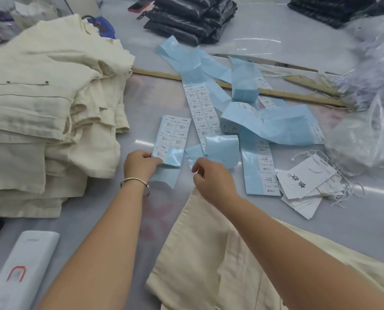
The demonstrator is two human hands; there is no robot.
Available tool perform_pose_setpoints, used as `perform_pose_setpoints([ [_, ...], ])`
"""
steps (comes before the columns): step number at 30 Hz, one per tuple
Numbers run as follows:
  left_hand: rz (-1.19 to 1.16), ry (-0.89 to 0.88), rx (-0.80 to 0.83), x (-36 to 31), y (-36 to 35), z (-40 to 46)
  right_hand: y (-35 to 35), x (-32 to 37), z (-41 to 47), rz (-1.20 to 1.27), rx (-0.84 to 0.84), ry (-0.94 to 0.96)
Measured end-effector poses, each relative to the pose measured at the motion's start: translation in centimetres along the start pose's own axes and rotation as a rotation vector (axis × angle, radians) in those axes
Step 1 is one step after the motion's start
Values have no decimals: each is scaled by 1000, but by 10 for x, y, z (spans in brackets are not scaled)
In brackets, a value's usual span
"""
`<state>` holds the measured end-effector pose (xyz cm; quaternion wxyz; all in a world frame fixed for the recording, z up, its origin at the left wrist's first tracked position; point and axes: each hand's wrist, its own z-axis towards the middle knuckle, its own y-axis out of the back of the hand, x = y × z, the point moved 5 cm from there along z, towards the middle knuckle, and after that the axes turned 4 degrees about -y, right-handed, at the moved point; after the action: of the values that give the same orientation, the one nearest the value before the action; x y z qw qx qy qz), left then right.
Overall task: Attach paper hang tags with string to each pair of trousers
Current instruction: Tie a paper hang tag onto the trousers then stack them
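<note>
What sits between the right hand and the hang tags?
In the head view, a blue label strip with white stickers lies on the table between the right hand and the hang tags.

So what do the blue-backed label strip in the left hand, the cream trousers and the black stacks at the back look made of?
Label strip: white paper stickers on glossy blue release liner, judging by its sheen where the stickers are gone. The left hand pinches it.
Trousers: matte woven cloth, probably cotton or linen; soft creases, visible seams.
Black stacks: likely thin plastic bags; crinkled and shiny.
</note>
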<state>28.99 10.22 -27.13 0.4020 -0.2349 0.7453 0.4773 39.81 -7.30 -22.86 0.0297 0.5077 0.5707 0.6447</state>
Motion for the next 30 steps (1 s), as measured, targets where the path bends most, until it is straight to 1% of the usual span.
perform_pose_setpoints([
  [2,-133,37,7,2,6,-1,7,14,13,76,-74,41],
  [4,-311,65,11,1,10,-10,11,25,24,161,-97,58],
  [5,-456,90,28,0,10,-16,11,29,28,207,-98,57],
  [7,-822,156,114,-3,5,-30,7,34,31,265,-110,52],
  [8,-943,167,159,-3,3,-36,4,36,30,257,-125,56],
  [9,-995,159,199,-4,2,-41,1,36,28,236,-137,65],
  [11,-979,103,277,-4,0,-47,-5,36,23,230,-133,85],
  [13,-936,42,383,-2,-2,-51,-7,36,20,280,-85,103],
  [15,-863,-7,470,1,-6,-54,-7,35,20,270,-37,134],
  [17,-799,-47,483,5,-13,-55,-4,33,22,156,-25,153],
  [19,-777,-76,449,7,-19,-55,-1,31,24,56,-24,172],
  [20,-776,-86,427,8,-21,-56,-1,31,25,43,-27,191],
  [22,-765,-109,396,8,-24,-57,1,33,23,53,-75,240],
  [25,-748,-129,387,7,-25,-60,5,36,16,124,-211,311],
  [27,-732,-123,372,6,-25,-62,7,38,12,149,-273,365],
  [30,-753,-117,384,2,-25,-66,9,41,6,72,-385,472],
])
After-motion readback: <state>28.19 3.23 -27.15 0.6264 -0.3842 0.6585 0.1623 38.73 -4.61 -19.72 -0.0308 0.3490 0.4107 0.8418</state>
